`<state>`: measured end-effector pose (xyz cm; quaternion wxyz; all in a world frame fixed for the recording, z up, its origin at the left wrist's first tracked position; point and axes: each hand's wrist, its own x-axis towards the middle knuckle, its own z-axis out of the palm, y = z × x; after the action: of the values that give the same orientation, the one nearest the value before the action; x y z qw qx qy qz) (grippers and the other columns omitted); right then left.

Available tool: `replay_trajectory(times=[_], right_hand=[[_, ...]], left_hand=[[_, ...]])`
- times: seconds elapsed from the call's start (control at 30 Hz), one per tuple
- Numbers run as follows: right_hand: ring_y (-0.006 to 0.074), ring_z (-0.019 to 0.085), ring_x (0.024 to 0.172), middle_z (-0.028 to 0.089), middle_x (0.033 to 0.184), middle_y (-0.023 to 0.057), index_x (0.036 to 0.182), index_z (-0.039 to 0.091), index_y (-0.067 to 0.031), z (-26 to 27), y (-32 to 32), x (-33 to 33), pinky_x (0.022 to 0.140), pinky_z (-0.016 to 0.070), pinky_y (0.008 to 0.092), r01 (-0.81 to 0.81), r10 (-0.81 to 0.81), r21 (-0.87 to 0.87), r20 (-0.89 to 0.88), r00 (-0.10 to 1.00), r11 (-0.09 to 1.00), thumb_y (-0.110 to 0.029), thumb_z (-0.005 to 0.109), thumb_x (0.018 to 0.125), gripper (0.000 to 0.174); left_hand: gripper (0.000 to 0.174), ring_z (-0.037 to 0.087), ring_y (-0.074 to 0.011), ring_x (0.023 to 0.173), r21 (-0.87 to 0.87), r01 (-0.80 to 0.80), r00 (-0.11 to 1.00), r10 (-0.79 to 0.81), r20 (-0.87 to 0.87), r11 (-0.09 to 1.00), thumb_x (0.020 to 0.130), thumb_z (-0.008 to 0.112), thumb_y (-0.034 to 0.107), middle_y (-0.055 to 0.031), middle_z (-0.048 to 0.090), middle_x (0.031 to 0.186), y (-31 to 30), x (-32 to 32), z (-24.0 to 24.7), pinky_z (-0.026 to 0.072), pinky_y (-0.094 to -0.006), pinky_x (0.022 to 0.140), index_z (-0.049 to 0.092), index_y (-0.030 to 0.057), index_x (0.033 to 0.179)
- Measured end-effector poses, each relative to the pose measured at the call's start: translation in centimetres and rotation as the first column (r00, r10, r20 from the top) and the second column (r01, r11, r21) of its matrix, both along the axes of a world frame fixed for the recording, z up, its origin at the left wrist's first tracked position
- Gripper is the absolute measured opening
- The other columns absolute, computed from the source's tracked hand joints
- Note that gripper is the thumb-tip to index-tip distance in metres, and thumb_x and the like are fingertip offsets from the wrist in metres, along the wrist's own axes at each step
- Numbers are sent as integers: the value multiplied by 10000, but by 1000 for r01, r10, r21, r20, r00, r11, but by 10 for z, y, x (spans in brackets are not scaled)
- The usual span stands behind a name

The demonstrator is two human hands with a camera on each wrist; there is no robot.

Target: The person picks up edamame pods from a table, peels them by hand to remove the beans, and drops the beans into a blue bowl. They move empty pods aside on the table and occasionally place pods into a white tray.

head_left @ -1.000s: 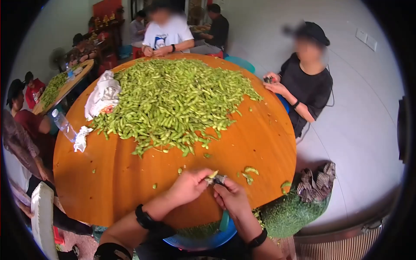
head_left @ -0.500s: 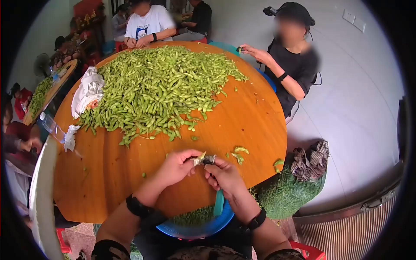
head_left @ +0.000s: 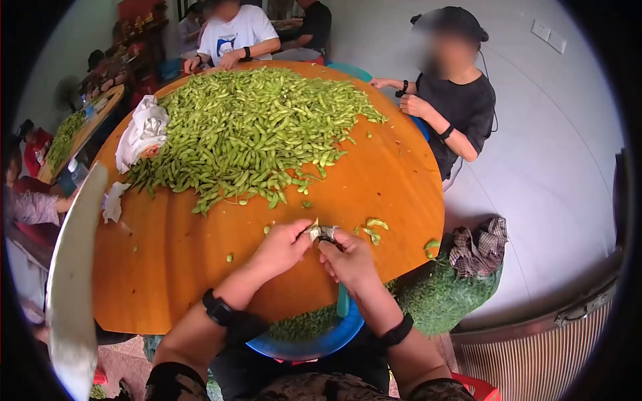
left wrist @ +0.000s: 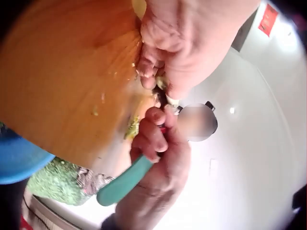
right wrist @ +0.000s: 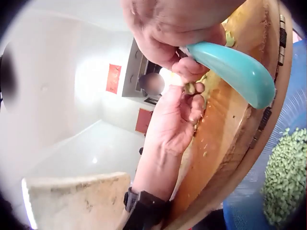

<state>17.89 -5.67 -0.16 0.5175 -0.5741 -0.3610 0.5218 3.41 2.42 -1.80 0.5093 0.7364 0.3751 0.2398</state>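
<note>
In the head view my left hand (head_left: 281,247) and right hand (head_left: 351,262) meet above the near side of the round table. The left thumb and fingers pinch a pale yellow-green soybean pod (head_left: 315,228) in front of the right fingertips. The right fingers curl round a small tool with a teal handle (right wrist: 235,69); the handle sticks out below the palm, while its working end is hidden between the hands. Something dark and grey (head_left: 327,233) covers the right fingertips. Under the table edge sits a blue basin (head_left: 304,349) of shelled green beans (right wrist: 288,177).
A large heap of green pods (head_left: 254,134) covers the far half of the wooden table (head_left: 174,267). Empty pods (head_left: 372,230) lie right of my hands. A white cloth (head_left: 142,134) sits left. A full green sack (head_left: 441,297) stands right. Other people sit around.
The head view has shifted, so the table sits differently in frame. My hands stay together over the table edge with pod and tool. The person at right has lowered a raised hand.
</note>
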Motion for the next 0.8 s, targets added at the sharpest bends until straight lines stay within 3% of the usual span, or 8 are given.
replay_trajectory(times=[0.1,0.2,0.3,0.43,0.5,0.6,0.73,0.8], right_hand=[[37,429,438,526,620,-24,923,635,-80,-4,-4,-8,383,331,204,42,-45,43,55,997,998,-90,565,899,75],[37,436,444,536,626,-22,921,635,-74,-18,-6,-11,390,335,204,69,-78,137,60,995,988,-84,563,899,76],[48,438,433,544,656,1,961,628,-65,-9,-13,-8,374,325,205,72,-69,32,-88,994,997,-79,569,903,83],[50,447,435,547,651,1,953,626,-63,-8,-21,-7,374,334,209,69,-67,43,-47,997,997,-80,571,899,79],[51,453,438,552,645,2,958,631,-67,-21,-21,-7,374,336,212,62,-107,236,184,977,970,-79,571,895,88],[49,447,436,553,641,-1,1007,634,-78,-23,-21,-7,376,334,212,67,-81,187,71,994,980,-78,566,894,132],[42,471,511,544,631,-31,978,631,-48,-7,-23,17,455,368,214,140,-140,111,-3,990,984,-58,546,884,127],[39,457,483,548,633,-27,974,625,-46,-36,-14,57,426,356,209,142,-171,207,133,976,968,-67,542,885,123]], left_hand=[[237,587,-138,655,235,51,996,-33,-78,971,941,463,104,-74,609,743,-4,2,-1,485,-288,626,547,35,1151],[251,598,-171,744,327,67,996,-42,-84,943,929,448,74,-107,628,824,-7,3,-5,487,-308,708,540,28,1158],[277,624,-226,822,242,101,995,-99,-24,965,918,440,62,-149,642,895,-11,2,1,487,-338,766,544,25,1172],[294,642,-266,839,194,84,996,-89,17,977,906,447,63,-172,650,922,-15,8,4,492,-358,765,552,29,1178],[316,637,-326,870,243,28,973,29,-229,970,893,439,55,-191,653,956,-22,12,10,498,-387,757,556,31,1185],[301,612,-379,840,459,-53,924,217,-314,887,853,464,19,-200,623,969,-34,8,9,498,-424,721,575,19,1133],[268,570,-411,870,511,-86,894,293,-340,855,814,498,-8,-194,582,981,-53,-27,14,481,-455,749,594,18,1063],[248,526,-396,944,714,-48,880,368,-300,698,794,517,-19,-174,549,995,-59,-54,9,449,-454,821,593,27,1026]])
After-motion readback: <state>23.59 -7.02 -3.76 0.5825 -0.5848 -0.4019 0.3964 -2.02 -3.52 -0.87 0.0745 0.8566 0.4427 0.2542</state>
